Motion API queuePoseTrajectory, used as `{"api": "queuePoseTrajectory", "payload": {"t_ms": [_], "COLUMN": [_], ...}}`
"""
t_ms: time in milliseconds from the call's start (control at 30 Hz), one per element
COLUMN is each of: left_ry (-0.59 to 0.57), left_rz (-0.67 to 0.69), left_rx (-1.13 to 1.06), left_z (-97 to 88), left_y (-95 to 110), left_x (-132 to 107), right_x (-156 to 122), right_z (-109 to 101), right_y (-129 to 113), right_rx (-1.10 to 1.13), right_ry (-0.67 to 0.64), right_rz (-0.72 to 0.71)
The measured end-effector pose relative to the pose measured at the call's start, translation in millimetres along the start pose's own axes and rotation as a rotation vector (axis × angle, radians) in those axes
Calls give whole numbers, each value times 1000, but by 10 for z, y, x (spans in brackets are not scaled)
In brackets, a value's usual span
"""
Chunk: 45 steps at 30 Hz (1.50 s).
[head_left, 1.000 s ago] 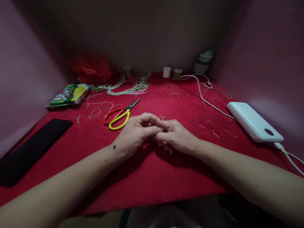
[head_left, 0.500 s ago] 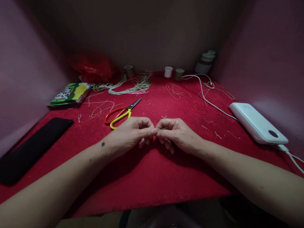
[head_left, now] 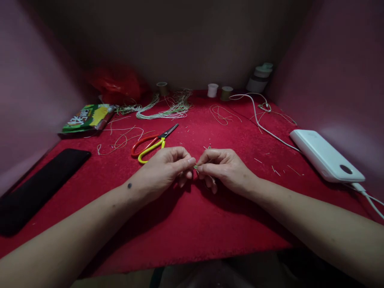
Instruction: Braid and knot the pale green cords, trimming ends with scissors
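A small knotted green cord (head_left: 196, 167) shows in the narrow gap between my fingertips, over the middle of the red cloth. My left hand (head_left: 172, 164) pinches its left side between thumb and forefinger. From the right, my right hand (head_left: 220, 165) pinches the same cord, and its other fingers curl underneath. Most of the cord is hidden by my fingers. Just beyond my left hand lie scissors (head_left: 152, 146) with one red and one yellow handle, blades pointing away to the right.
Behind are a bundle of pale cords (head_left: 163, 114), thread spools (head_left: 213, 91), a red plastic bag (head_left: 115, 84) and a bottle (head_left: 259, 79). A snack packet (head_left: 88, 119) and a black pouch (head_left: 42, 188) lie left. At right sits a white power bank (head_left: 325, 154) with a cable.
My fingertips have drawn slightly apart, and the knotted green cord now shows between them. The right-hand fingers have shifted a little. Everything else stays in place.
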<state>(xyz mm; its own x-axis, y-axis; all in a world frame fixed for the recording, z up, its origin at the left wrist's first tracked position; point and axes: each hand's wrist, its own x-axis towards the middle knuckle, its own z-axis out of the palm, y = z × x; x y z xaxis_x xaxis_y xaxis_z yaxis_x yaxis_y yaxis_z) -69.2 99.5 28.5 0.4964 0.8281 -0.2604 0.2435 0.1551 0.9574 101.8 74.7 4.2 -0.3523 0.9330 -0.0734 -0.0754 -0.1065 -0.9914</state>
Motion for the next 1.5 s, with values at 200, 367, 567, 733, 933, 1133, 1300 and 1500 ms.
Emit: {"api": "queuePoseTrajectory", "payload": {"t_ms": [200,367,567,733,933,1133,1300,1500], "left_ry": [-7,-25,43,123,172,137,113,182], "left_rz": [-6,11,45,110,147,164,165,567], "left_rx": [-59,-145,-107,-66,-4,-12,86,506], "left_z": [17,1,34,82,98,92,79,49], "left_y": [8,8,14,12,5,-13,-9,30], "left_x": [-13,-5,-24,-34,-34,-30,-33,-67], "right_x": [5,11,13,13,7,-2,-5,-21], "right_z": [-8,-21,-5,12,5,6,27,46], "right_y": [2,15,14,3,-11,-29,-4,57], "right_rx": [10,29,33,10,-12,-17,-110,-319], "right_ry": [4,1,-2,22,50,56,70,55], "right_rz": [0,17,27,53,41,55,18,-129]}}
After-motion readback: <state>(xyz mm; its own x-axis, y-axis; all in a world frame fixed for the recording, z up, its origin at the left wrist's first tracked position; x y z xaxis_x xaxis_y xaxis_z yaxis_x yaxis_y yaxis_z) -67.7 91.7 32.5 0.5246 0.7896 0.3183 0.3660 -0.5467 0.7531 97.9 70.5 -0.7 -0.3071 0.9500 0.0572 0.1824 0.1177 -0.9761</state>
